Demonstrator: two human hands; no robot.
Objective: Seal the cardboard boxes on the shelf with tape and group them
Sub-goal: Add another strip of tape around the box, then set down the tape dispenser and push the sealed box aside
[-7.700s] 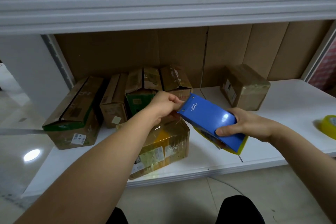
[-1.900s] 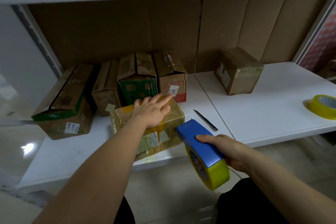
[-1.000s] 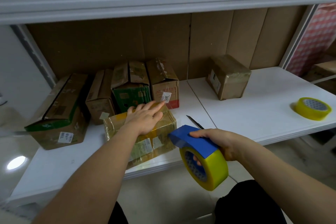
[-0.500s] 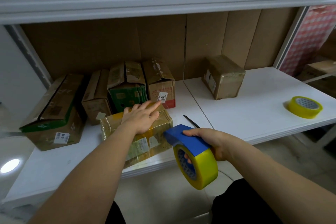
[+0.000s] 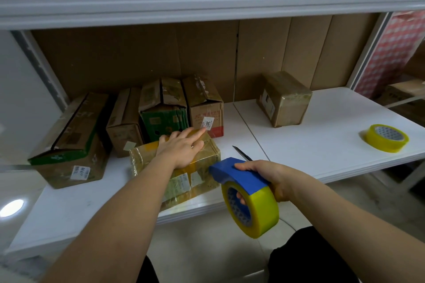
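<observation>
Left hand (image 5: pixel 181 149) is lying flat on top of the tape-wrapped box (image 5: pixel 184 167), fingers (image 5: pixel 195 132) straight and spread, pressing down, not gripping. That box is sitting near the front edge of the shelf (image 5: pixel 322 149), left of the seam between the two shelf boards.

Right hand (image 5: pixel 269 177) is gripping the blue tape dispenser (image 5: pixel 239 173), fingers curled round it and through the core of the yellow tape roll (image 5: pixel 259 211) loaded in it. Dispenser is hanging just off the front edge of the shelf, its blue nose touching or nearly touching the right end of the wrapped box; can't tell which.

Four boxes are standing in a row behind the wrapped box toward the back left of the shelf: long box with green trim (image 5: pixel 71 142) at the far left, plain brown box (image 5: pixel 125 122), green-fronted box (image 5: pixel 164 108), box with red strip and white label (image 5: pixel 205 104). Neighbours are sitting tight together.

One separate taped box (image 5: pixel 285 99) is sitting well apart on the right board, near the back.

Knife blade (image 5: pixel 241 153) is lying on the shelf just behind the dispenser. Spare yellow tape roll (image 5: pixel 387 138) is lying flat near the right front corner.
</observation>
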